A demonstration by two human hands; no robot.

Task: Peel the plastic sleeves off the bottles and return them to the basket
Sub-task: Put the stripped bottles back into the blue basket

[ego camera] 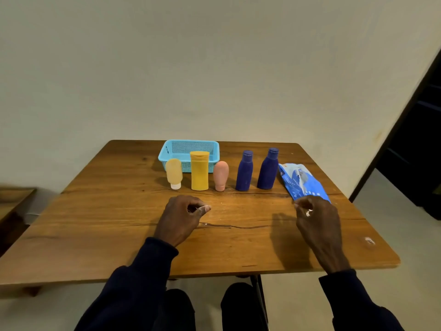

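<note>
Five bare bottles stand in a row on the wooden table (119,235): a pale yellow tube (174,173) on its white cap, a yellow bottle (199,172), a pink one (220,175) and two dark blue ones (244,172) (268,169). Behind them sits the light blue basket (167,151), with nothing visible inside. A crumpled blue plastic sleeve (300,181) lies at the right. My left hand (183,218) hovers in front of the row, fingers loosely curled, holding nothing. My right hand (317,218) hovers at the sleeve's near end and hides it, fingers loosely curled.
A small white scrap (369,240) lies near the table's right front corner. A long crack (233,226) runs across the tabletop between my hands. A low wooden piece of furniture (14,199) stands at the left, a dark doorway (417,151) at the right.
</note>
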